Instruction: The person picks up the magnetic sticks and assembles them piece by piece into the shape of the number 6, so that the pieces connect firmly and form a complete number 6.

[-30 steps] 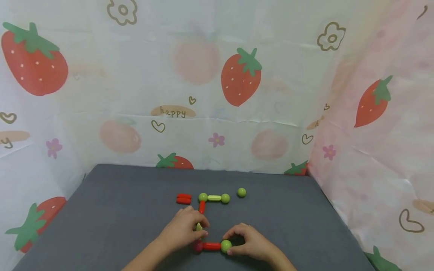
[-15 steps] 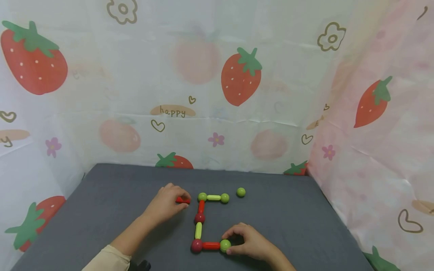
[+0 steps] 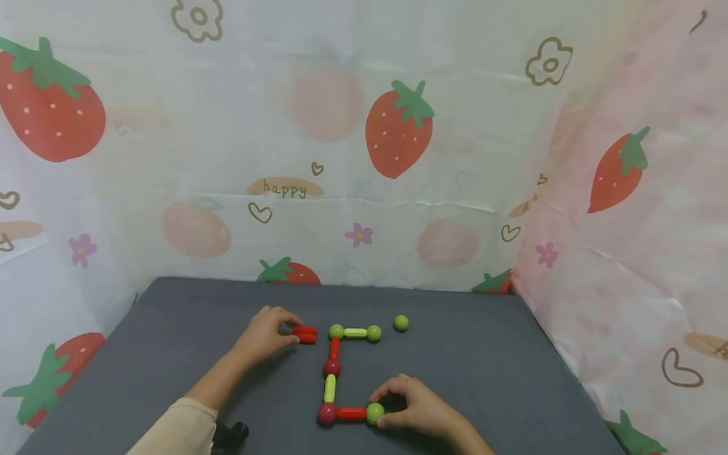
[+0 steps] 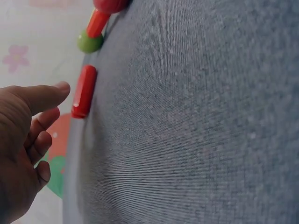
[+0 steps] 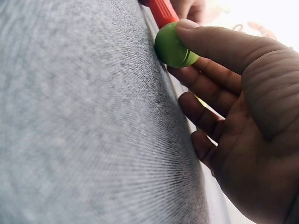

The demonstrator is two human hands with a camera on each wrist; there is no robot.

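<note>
Two red rods (image 3: 306, 339) lie side by side at the back left, with my left hand (image 3: 265, 336) at their left end, fingers apart. In the left wrist view a red rod (image 4: 84, 92) lies just beyond the left hand (image 4: 23, 126), not gripped. A joined chain of balls and rods stands mid-table: green ball (image 3: 337, 332), yellow-green rod (image 3: 356, 333), red ball (image 3: 332, 367), yellow-green rod (image 3: 330, 388), crimson ball (image 3: 327, 414) and red rod (image 3: 351, 414). My right hand (image 3: 423, 411) pinches the green ball (image 3: 375, 414) at its near right end, also seen in the right wrist view (image 5: 173, 45).
A loose green ball (image 3: 401, 323) lies at the back, right of the chain. A black object (image 3: 232, 435) is beside the left sleeve at the near edge. Printed cloth (image 3: 352, 126) hangs behind and beside the grey table (image 3: 483, 354).
My left hand has left the chain's yellow-green rod and moved back and left to the red rods, then drawn slightly left off them. The right hand keeps its pinch on the green ball.
</note>
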